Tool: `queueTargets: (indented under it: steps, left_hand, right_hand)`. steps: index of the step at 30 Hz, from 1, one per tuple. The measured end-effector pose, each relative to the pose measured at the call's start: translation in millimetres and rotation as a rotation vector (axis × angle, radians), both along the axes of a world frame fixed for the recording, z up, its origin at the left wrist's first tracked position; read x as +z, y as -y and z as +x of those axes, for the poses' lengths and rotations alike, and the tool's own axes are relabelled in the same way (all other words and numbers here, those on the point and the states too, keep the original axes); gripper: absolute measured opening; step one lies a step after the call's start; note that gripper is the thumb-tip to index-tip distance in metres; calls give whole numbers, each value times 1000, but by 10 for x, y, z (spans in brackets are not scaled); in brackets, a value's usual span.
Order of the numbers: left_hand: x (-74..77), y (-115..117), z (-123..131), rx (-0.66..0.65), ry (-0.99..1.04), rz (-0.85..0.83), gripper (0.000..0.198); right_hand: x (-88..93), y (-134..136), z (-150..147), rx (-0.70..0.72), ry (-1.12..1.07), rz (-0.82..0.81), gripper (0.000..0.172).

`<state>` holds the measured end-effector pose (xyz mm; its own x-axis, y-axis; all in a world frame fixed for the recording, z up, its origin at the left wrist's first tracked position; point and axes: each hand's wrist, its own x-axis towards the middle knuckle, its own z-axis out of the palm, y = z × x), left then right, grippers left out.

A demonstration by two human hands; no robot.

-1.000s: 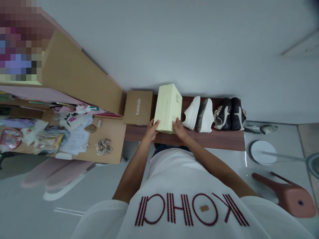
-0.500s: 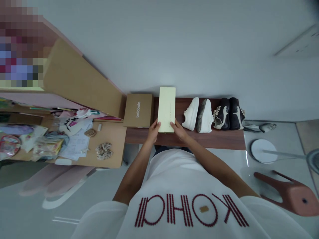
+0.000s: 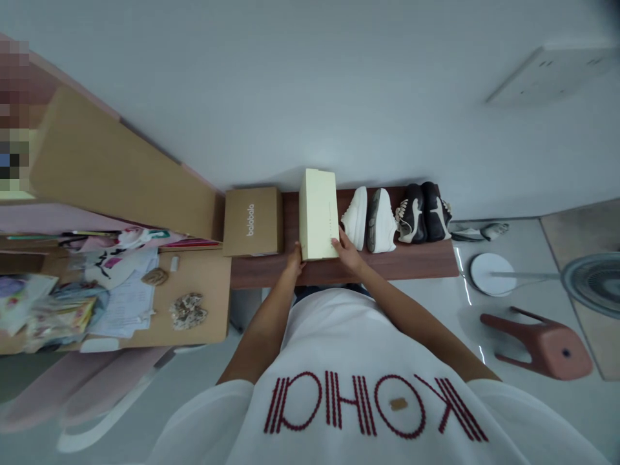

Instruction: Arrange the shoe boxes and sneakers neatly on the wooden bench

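A pale yellow shoebox is held between both hands above or on the dark wooden bench; whether it touches the bench I cannot tell. Its left side now shows as well as its top. My left hand grips the near left edge low down, with part of the fingers hidden by the box. On the near right edge, my right hand has its thumb on the lid and its other fingers along the side. A white sneaker stands just right of the box. To the left sits a brown cardboard box lettered "balabala".
On the bench, another white sneaker and a black-and-cream pair stand farther right. A cluttered desk adjoins on the left. A pink stool and a fan are at right.
My left hand has slid lower on the shoebox's side, its thumb off the lid. The box's left side now shows more. The whole view has shifted, with the bench things appearing farther left.
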<state>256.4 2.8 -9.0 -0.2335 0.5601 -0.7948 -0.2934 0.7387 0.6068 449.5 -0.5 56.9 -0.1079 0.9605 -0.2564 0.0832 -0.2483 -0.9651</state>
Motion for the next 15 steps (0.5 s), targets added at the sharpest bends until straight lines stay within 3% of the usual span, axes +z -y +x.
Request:
queueTargets:
  steps: [2,5,10,15]
  left_hand:
    - [4,6,25,33,8,-50,49]
    - [72,78,-8,54,47,34,43]
    - [258,278,-184,91,-2,161,39]
    - [441,339,-272,98,-146,209,40]
  right_hand:
    - [-13,19,61,-48,31,28,98]
    - [-46,32,139,-96,93,40,96]
    - [-110,9,187,-138,130,31,78]
    - [-203,-30,162,-172,156,-84,66]
